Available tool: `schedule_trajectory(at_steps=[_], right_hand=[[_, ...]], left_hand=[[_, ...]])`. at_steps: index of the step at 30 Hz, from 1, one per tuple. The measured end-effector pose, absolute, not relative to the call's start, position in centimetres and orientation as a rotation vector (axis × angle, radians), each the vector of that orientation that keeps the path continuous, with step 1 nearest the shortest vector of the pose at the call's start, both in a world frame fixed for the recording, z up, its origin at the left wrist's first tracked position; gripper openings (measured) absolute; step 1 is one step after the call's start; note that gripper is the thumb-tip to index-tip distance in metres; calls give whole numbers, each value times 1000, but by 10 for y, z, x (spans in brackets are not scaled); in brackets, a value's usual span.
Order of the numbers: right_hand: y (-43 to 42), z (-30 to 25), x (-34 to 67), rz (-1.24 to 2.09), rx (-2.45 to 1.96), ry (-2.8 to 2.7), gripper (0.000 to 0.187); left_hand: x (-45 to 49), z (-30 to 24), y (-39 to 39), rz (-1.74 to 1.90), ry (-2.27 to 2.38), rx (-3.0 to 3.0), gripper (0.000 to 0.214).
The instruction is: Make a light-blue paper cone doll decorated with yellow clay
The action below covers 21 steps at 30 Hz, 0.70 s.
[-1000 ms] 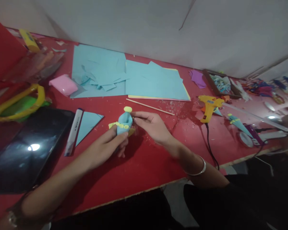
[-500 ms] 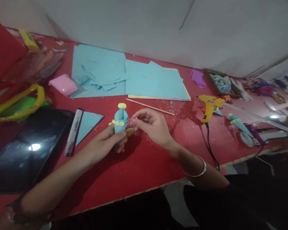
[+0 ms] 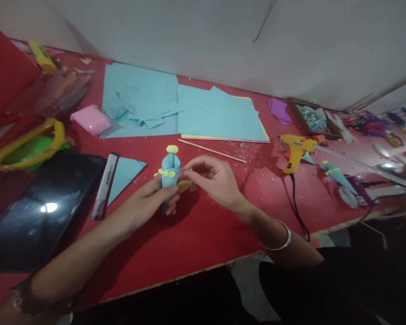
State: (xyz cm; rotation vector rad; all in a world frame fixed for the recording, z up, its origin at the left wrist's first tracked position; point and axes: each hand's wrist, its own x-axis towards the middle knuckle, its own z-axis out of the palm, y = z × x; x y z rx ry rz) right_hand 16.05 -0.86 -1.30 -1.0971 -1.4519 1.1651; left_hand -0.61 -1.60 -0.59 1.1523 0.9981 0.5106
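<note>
My left hand (image 3: 160, 195) is closed around a light-blue paper cone (image 3: 170, 179), held upright over the red table. Small yellow pieces (image 3: 166, 173) run in a band across the cone, and a yellow oval (image 3: 172, 148) tops it. Just right of the cone, my right hand (image 3: 213, 178) has thumb and forefinger pinched together; whatever lies between them is too small to make out. A yellowish pointed piece (image 3: 184, 185) sticks out beside my left fingers, partly hidden. Below the right fingertips something clear and shiny shows faintly.
Blue paper sheets (image 3: 219, 113) with scraps lie along the wall. A thin stick (image 3: 211, 150), a yellow glue gun (image 3: 295, 151), a marker (image 3: 104, 187), a blue paper triangle (image 3: 125, 177) and a black glossy panel (image 3: 40, 212) surround the hands. Another decorated cone (image 3: 340, 177) rests at right.
My right hand's fingertips have shifted slightly left and down, nearer the cone, with the thumb and forefinger pressed together. The left hand keeps hold of the cone in nearly the same place.
</note>
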Motion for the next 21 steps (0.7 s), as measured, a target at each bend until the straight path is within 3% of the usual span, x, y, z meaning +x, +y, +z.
schedule_trajectory(at_steps=[6,11,21], right_hand=[[-8,-17,161,1214,-1031,-1448,16],[-11,-18,159,1250,-1068,-1373,14],[-14,-8,159,849,-1004,-1734,7]], left_hand=[[-6,-7,-17,518,1004,1136,29],[-5,-6,-16,526,986,1141,23],[-4,-4,-18,536,994,1203,19]])
